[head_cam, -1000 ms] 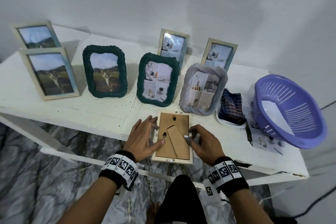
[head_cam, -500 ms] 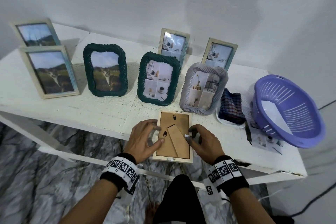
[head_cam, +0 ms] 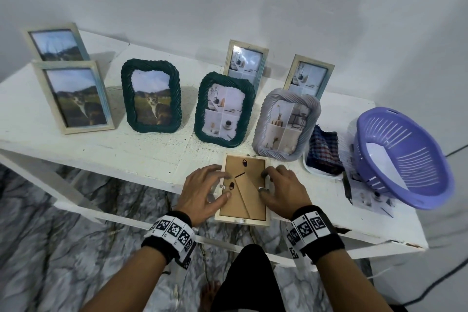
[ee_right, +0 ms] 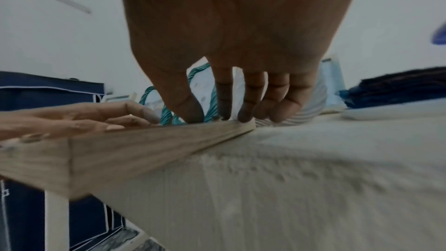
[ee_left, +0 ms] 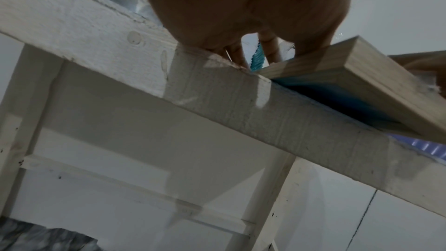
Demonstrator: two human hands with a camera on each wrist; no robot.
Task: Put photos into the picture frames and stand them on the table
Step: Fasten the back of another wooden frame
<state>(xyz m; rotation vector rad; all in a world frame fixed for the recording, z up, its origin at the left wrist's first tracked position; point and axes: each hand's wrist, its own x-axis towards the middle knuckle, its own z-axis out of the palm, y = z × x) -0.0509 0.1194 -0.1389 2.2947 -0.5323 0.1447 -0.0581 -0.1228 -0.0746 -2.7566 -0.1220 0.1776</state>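
A pale wooden picture frame (head_cam: pixel 253 167) lies face down at the front edge of the white table (head_cam: pixel 126 154), its near end overhanging. The brown backing and folded stand leg (head_cam: pixel 249 197) face up. My left hand (head_cam: pixel 215 182) rests on the frame's left rail with relaxed fingers, thumb pressing the backing. My right hand (head_cam: pixel 268 182) has curled fingers and thumb pinching the right rail by a small metal tab. The left wrist view shows the frame's corner (ee_left: pixel 350 75) jutting past the table edge. In the right wrist view my fingertips (ee_right: pixel 243 115) sit on the frame's rim (ee_right: pixel 144 146).
Several filled frames stand behind, the nearest a dark green one (head_cam: pixel 222 111) and a grey one (head_cam: pixel 286 124). To the right are a checked cloth on a white plate (head_cam: pixel 324 154), a purple basket (head_cam: pixel 405 157) and loose photos (head_cam: pixel 372 200) beneath it.
My right fingers have slid farther up the right rail. The left fingers have spread along the left rail. The frame has stayed in place.
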